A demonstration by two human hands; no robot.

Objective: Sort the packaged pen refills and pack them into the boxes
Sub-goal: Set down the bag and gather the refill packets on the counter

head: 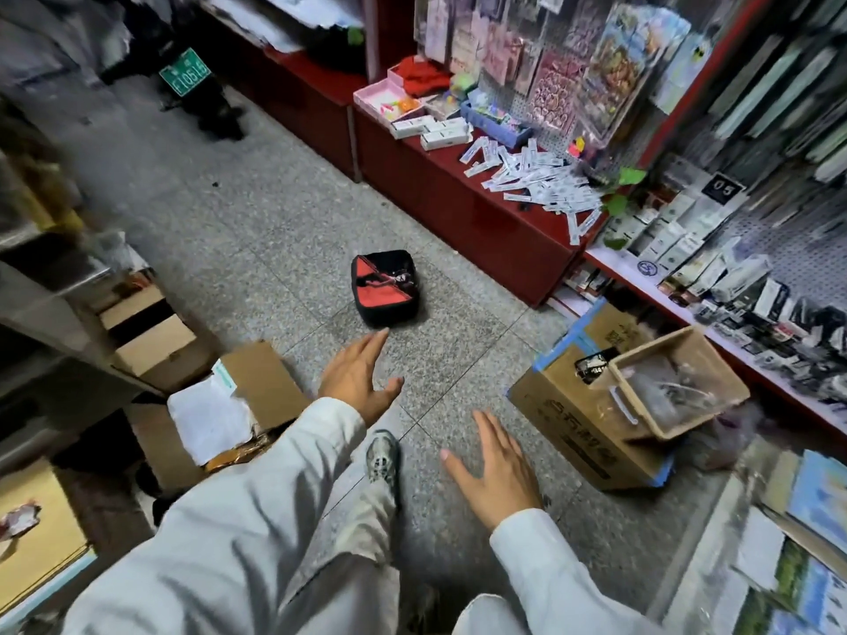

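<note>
A stationery shop is shown — packaged goods are hung on a pegboard wall (596, 71), boxed stock is lined up on white shelves (715, 286), and loose refill packets (541, 181) are heaped on a red cabinet (458, 222) — while cardboard cartons (591, 419) are stood on the speckled floor (256, 231).

The light is even and fairly dim, with no hard shadows; only a soft dark patch lies on the floor (256, 231) around the shoe (382, 456). The middle is sharpest: the red and black bag (385, 286) and both hands read clearly. Motion blur smears the shelves (756, 130) at right and the boxes (151, 341) at left. Wide-angle distortion bends and stretches everything near the edges. The scooter (192, 75) at top left sits in gloom, though its green plate (185, 71) stays legible.
</note>
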